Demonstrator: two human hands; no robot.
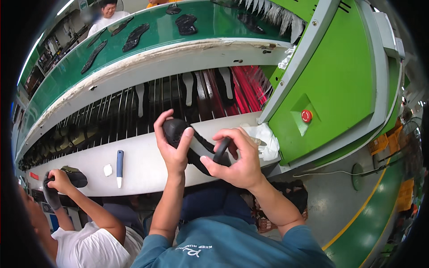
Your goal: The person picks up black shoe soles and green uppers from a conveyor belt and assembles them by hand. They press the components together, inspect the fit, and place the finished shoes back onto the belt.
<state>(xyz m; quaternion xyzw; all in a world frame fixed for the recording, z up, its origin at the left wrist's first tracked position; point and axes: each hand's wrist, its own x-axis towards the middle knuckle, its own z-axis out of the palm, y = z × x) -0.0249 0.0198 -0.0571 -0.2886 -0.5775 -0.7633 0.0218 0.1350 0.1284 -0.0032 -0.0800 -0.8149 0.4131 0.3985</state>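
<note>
In front of my chest I hold a black shoe upper with a long grey underside, tilted between both hands. The fingers and thumb of my left hand wrap round its rounded end. My right hand is closed at the other end, pinching a curved black edge. Whether that edge is part of the upper or a separate piece, I cannot tell. Beneath the upper runs the pale ledge of the machine. A blue-handled tool with a pale tip lies on that ledge, off to my left.
Beyond the ledge, black shoe pieces with grey undersides rest on metal rollers. Black soles lie on a green belt. A green machine housing with a red button stands right. A co-worker's hand handles a dark shoe at left.
</note>
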